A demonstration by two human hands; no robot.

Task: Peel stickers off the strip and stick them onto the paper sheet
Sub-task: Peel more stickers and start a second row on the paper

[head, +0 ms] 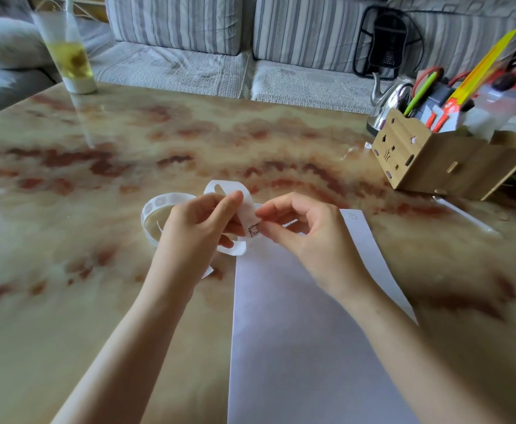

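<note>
Nearest, one white paper sheet lies flat on the glossy, marbled tabletop, its long axis running away from me and leaning slightly right. One small sticker sits at its far right corner. Above the sheet's far left corner, my left grip pinches the one white strip, which curls in loops, its coil resting left of that hand. My right grip, fingers curled, pinches a single brownish sticker at the strip's edge. Farther right stands one wooden box of pens, a kettle behind it. Far left stands one glass; beyond is a striped sofa.
</note>
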